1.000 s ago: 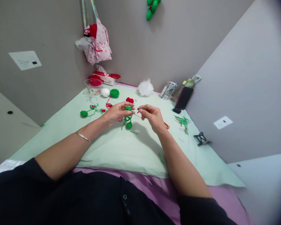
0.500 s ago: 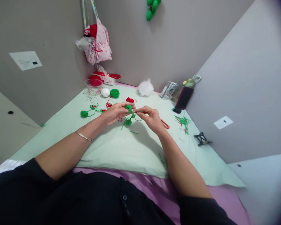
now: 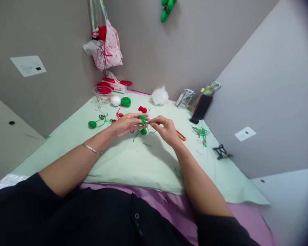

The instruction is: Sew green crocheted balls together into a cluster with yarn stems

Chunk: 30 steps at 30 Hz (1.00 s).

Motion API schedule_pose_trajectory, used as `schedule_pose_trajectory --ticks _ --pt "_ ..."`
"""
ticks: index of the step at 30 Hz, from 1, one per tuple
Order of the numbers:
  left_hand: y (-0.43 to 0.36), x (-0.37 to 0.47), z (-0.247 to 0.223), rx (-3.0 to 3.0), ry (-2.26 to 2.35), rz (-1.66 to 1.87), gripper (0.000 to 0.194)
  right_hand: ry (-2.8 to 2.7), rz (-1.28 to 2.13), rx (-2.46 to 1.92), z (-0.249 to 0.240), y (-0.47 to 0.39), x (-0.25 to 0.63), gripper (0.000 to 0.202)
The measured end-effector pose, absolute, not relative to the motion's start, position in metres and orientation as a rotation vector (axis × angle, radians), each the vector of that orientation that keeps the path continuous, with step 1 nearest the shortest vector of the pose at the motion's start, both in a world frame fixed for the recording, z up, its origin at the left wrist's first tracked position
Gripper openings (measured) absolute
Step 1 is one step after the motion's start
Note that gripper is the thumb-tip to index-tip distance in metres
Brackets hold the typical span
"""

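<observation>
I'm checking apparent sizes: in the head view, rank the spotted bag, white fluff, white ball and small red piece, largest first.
1. Spotted bag
2. White fluff
3. White ball and small red piece: too close to rank

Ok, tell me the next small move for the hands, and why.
I'd probably ease the thin tool slightly further into the green yarn piece. The right hand pinches the tool with its tip at that piece, and the left hand's fingers hold it. Whether the tip is through a stitch, I can't tell.
</observation>
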<state>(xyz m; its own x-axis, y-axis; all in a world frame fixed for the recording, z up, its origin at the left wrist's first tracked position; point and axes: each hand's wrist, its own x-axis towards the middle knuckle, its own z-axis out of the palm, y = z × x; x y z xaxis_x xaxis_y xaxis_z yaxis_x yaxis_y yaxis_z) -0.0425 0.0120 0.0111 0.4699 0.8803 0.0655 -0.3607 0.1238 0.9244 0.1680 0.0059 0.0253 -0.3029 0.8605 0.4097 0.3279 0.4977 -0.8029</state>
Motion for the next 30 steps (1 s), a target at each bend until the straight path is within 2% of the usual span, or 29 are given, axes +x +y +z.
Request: schedule_pose_trajectory --ticks 7,10,15,22,30 --pt "0.013 -0.042 0.008 1.151 0.585 1.011 0.042 -1.640 1.100 -0.921 0.017 0.015 0.170 0.018" --pt "0.013 -0.039 0.004 1.185 0.567 1.074 0.041 -1.576 1.191 -0.916 0.015 0.014 0.167 0.023" --pt "0.015 -0.035 -0.003 1.185 0.586 1.050 0.041 -1.576 1.193 -0.926 0.015 0.012 0.163 0.029" --pt "0.014 -0.034 -0.004 1.211 0.672 1.083 0.043 -1.588 1.099 -0.977 0.013 0.014 0.163 0.025" --pt "0.011 -0.027 -0.003 1.330 0.768 1.125 0.041 -1.511 1.203 -0.969 0.008 0.015 0.162 0.025"
